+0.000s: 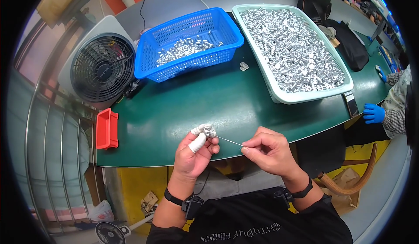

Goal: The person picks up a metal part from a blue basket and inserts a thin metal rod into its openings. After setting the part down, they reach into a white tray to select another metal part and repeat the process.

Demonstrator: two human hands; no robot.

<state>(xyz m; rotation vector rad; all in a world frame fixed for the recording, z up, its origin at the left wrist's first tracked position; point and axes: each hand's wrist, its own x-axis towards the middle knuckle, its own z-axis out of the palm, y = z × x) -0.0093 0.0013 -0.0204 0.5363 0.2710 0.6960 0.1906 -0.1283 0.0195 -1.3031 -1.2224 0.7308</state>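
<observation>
My left hand point(195, 153), with white tape on thumb and forefinger, pinches a small silvery metal part point(211, 133) above the near edge of the green table point(183, 108). My right hand point(267, 150) pinches a thin metal pin point(229, 141) whose tip reaches the part. Beyond them stand a blue basket point(192, 65) with some silvery parts in it and a pale green basket point(279, 93) heaped with many such parts. Two loose parts point(244, 66) lie between the baskets.
A black fan point(103, 67) stands at the table's left end, with a small red tray point(107, 128) nearby. A black bag point(349, 43) lies beyond the pale basket. Another person's blue-gloved hand point(374, 113) rests at the right edge. A metal railing runs along the left.
</observation>
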